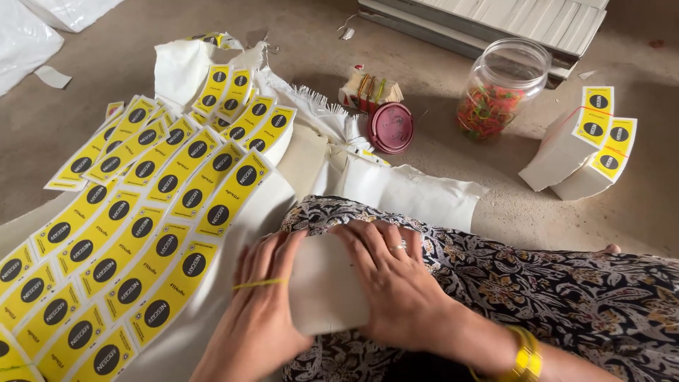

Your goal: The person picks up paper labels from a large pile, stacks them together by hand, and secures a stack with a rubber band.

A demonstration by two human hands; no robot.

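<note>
We find both hands pressed on a white paper stack [322, 290] on the lap: left hand [262, 311] (yellow rubber band [260, 284] across its fingers) and right hand [396, 283], fingers flat, spread. Beyond the fingertips: yellow label sheets [141, 233], maroon lid [391, 127], clear jar [498, 88].

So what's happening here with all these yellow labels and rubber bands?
A person sitting on the floor presses both hands on a white stack of folded papers resting on their lap. The left hand has a yellow rubber band stretched across its fingers; the right hand lies flat on the stack. Strips of yellow labels spread to the left. An open jar of rubber bands and two banded bundles sit ahead.
</note>
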